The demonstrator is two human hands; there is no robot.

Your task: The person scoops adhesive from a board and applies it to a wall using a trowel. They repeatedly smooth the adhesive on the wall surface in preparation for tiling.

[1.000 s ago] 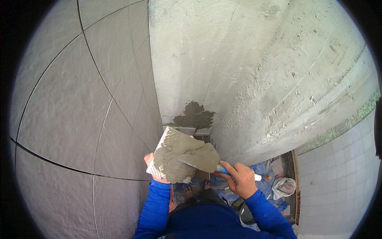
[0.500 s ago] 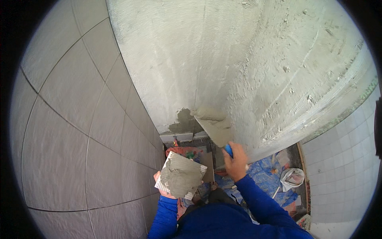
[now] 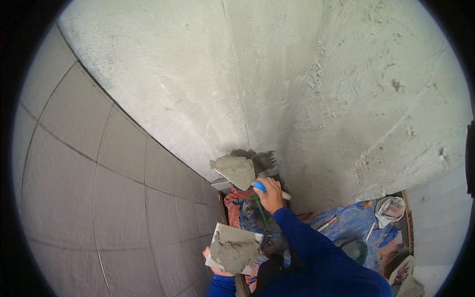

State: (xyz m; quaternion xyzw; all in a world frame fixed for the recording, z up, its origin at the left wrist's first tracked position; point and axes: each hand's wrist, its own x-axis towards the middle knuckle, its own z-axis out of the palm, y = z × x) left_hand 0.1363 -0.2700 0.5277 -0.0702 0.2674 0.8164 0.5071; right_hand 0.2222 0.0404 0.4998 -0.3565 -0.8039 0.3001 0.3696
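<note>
My right hand point(image 3: 270, 196) is closed around the blue handle of a trowel point(image 3: 259, 186). A thick layer of wet grey mortar point(image 3: 235, 170) covers its blade, which is close to the foot of the rough grey wall; whether it touches cannot be told. Dark, damp mortar point(image 3: 264, 159) coats the wall's lower part behind it. Lower down, my left hand point(image 3: 219, 270) grips a square board with a white ridged edge point(image 3: 213, 258) from beneath and the side. More grey mortar point(image 3: 236, 250) is heaped on that board. Some left-hand fingers are hidden beneath it.
Large grey-brown wall tiles point(image 3: 121, 173) rise close on my left. Blue sheeting point(image 3: 321, 240) covers the floor at right, with a white bag point(image 3: 390, 210) and a dark round bowl point(image 3: 355, 251) on it. A green-handled tool point(image 3: 261, 212) is near my right wrist.
The trowel and my right hand have moved left across the wall's foot, still carrying mortar. More dark mortar shows on the lower wall. My view has turned, and the board sits lower.
</note>
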